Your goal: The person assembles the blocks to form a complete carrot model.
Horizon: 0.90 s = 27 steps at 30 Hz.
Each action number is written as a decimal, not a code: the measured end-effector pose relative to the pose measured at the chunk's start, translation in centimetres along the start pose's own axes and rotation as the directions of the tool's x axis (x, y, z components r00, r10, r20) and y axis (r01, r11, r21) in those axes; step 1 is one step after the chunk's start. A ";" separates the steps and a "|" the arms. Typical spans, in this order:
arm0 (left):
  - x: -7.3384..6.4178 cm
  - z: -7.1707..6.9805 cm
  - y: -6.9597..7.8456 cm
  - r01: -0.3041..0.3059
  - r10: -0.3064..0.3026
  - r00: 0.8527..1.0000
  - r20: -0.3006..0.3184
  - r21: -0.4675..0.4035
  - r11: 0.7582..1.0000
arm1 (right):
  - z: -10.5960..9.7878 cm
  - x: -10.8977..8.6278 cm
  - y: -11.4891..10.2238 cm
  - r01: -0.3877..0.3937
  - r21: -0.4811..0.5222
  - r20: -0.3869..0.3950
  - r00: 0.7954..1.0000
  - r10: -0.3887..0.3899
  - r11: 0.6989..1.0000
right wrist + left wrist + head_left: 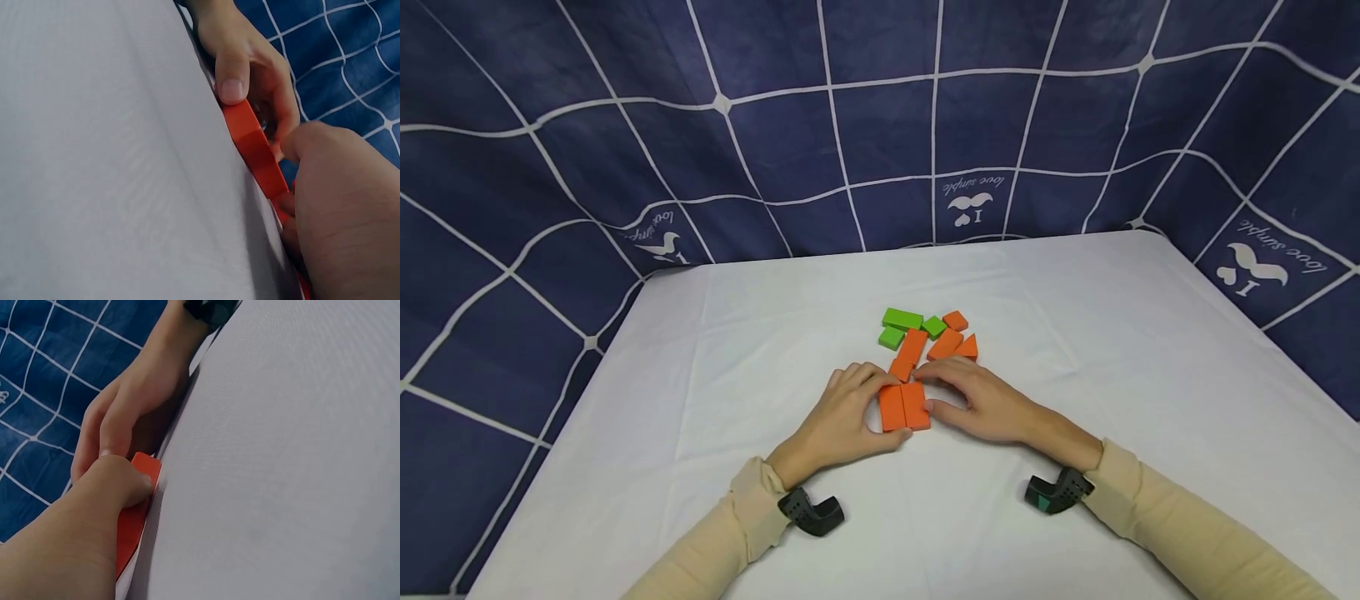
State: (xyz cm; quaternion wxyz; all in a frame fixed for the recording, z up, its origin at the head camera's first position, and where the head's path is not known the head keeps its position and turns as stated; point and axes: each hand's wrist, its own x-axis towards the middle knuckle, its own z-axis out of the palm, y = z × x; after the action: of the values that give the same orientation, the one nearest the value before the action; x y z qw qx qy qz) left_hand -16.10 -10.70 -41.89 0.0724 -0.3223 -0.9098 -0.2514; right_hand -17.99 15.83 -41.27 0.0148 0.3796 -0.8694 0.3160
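Two flat orange blocks lie side by side on the white cloth in the head view, a left block and a right block. My left hand grips the left block, its thumb at the near edge and its index finger at the far edge. From the other side, my right hand holds the right block, thumb on its right side and fingertips around its far corner. In the right wrist view the left thumb presses the end of an orange block. The other left fingers are partly hidden behind it.
Just beyond the hands, narrow orange blocks lie end to end. Around them are green blocks, a small orange block, a tilted orange block and an orange triangle. A dark blue gridded curtain surrounds the table.
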 end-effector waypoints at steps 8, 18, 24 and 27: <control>-0.1 0.0 -0.1 0.020 -0.020 1.000 -0.004 0.008 1.000 | 0.4 1.3 0.7 -0.052 -0.020 -0.110 0.993 0.049 0.998; -0.2 0.2 -0.2 0.005 -0.004 1.000 -0.020 0.006 1.000 | 0.8 3.1 1.6 -0.104 0.007 -0.180 0.978 0.103 0.995; -0.1 0.2 -0.2 -0.010 0.010 1.000 -0.029 0.014 1.000 | 0.7 4.0 1.7 -0.160 -0.013 -0.186 0.970 0.155 0.987; -0.1 0.1 -0.2 -0.013 0.013 0.999 -0.032 0.018 1.000 | 0.7 4.3 1.6 -0.177 -0.024 -0.187 0.968 0.169 0.984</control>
State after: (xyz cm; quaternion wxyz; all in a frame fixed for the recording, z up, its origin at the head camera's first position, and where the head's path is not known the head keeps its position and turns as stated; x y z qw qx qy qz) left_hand -16.09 -10.84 -42.09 0.0914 -0.3234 -0.9086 -0.2480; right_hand -21.96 13.44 -41.56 0.0752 0.2711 -0.9003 0.3321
